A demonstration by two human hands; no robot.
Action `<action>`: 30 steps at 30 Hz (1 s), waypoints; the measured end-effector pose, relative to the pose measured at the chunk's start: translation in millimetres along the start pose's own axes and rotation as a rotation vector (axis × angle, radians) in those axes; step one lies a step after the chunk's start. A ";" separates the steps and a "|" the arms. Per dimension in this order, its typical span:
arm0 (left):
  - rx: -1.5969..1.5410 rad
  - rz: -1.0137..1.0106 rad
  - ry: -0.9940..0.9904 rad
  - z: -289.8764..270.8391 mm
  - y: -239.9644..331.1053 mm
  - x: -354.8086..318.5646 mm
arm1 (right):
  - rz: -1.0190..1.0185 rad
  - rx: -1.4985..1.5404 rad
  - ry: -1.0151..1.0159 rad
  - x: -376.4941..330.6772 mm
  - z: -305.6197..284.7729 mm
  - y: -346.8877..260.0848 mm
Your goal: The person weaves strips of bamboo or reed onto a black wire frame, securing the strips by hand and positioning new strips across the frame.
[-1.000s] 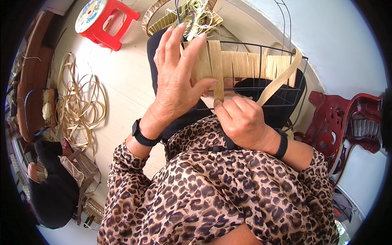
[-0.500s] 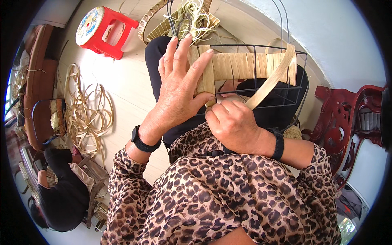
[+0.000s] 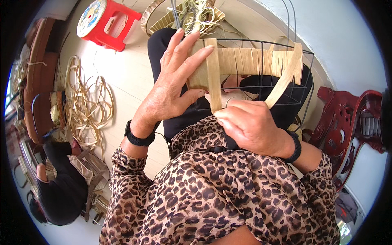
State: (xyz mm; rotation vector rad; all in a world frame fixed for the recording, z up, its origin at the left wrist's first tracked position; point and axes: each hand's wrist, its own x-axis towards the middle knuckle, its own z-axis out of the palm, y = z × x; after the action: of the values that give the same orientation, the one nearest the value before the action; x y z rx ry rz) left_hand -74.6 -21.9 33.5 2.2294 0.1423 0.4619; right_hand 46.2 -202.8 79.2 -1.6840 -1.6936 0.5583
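A black wire basket frame (image 3: 262, 65) rests across my lap, its side partly wrapped in flat tan strips (image 3: 241, 61). My left hand (image 3: 173, 79) lies against the wrapped left end, fingers stretched and spread, thumb apart. My right hand (image 3: 253, 126) is closed on a tan strip (image 3: 214, 75), pulled taut down the front of the left end toward me. From behind that hand a loose length of strip (image 3: 286, 77) slants up to the frame's right end. The fingertips of the right hand are partly hidden.
A red stool (image 3: 110, 24) stands at upper left, near a woven basket of pale fibres (image 3: 198, 18). Loose strips (image 3: 87, 102) lie tangled on the floor. A carved dark-red chair (image 3: 347, 118) is at right. Another person in black (image 3: 61, 183) sits at lower left.
My right hand has moved right and slightly toward me, drawing the strip tight over the left end. My left fingers have shifted a little left, uncovering the strip there.
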 end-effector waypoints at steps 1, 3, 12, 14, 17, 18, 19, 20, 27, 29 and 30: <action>0.001 -0.012 0.014 4.1 1.2 0.5 | 0.036 0.054 -0.014 -1.3 -5.0 1.9; 0.154 -0.015 0.076 17.0 6.4 4.6 | 0.104 0.126 -0.041 -3.9 -14.4 4.0; 0.119 0.076 0.250 42.2 4.2 6.9 | 0.266 0.230 -0.109 -14.3 -39.5 8.6; 0.075 0.161 0.294 46.6 4.2 8.7 | 0.284 0.226 -0.100 -18.4 -42.7 13.1; -0.010 0.201 0.359 54.8 2.4 10.5 | 0.316 0.230 -0.102 -22.6 -46.3 17.1; -0.058 0.181 0.384 57.3 3.1 10.9 | 0.321 0.226 -0.110 -22.8 -47.3 17.8; -0.061 0.180 0.387 58.3 3.5 10.9 | 0.327 0.222 -0.113 -23.1 -48.5 18.6; -0.041 0.191 0.402 59.0 4.2 10.6 | 0.328 0.226 -0.103 -23.6 -47.9 18.4; 0.043 0.275 0.417 61.0 6.0 7.3 | 0.203 0.105 -0.104 -19.9 -39.8 15.2; 0.026 0.280 0.421 61.8 4.8 8.3 | 0.107 0.026 -0.100 -16.2 -34.3 16.1; 0.045 0.285 0.421 61.7 4.2 7.7 | 0.071 0.003 -0.094 -15.1 -30.2 15.9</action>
State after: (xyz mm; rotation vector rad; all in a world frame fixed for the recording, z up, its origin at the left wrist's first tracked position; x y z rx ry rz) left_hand -44.6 -67.1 2.8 2.1762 0.0533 1.0921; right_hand 77.9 -221.3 85.9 -1.7459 -1.7026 0.6825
